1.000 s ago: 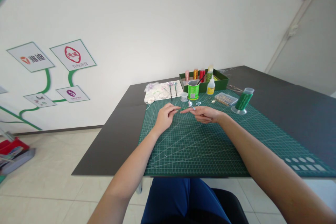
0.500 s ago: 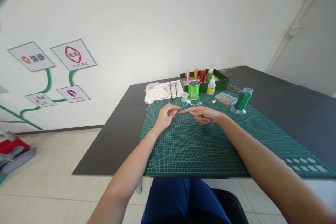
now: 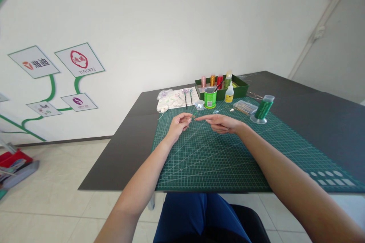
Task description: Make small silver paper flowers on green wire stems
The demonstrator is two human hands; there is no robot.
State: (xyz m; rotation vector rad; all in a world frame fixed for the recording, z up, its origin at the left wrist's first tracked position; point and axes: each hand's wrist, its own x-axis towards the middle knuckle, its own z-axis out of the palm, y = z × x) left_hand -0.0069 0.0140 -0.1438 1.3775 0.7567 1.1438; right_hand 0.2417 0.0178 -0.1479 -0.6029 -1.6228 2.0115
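My left hand is closed in a pinch on a thin green flower stem. A small pale blue-white flower tops the stem, in front of a small white tub. Reaching in from the right, my right hand points its index finger at the stem, close to the left fingertips. Its other fingers are curled, and whether a thread runs in them is too fine to make out. Beneath both hands lies a green cutting mat. A spool of green thread stands to the right.
Behind the hands are a green can, a glue bottle and a dark green box with coloured thread spools. A clear case lies near the green spool. White paper with flower pieces sits back left.
The flower on its stem has swung left and a little up, and the stem now stands steeper. Both hands have shifted only slightly.
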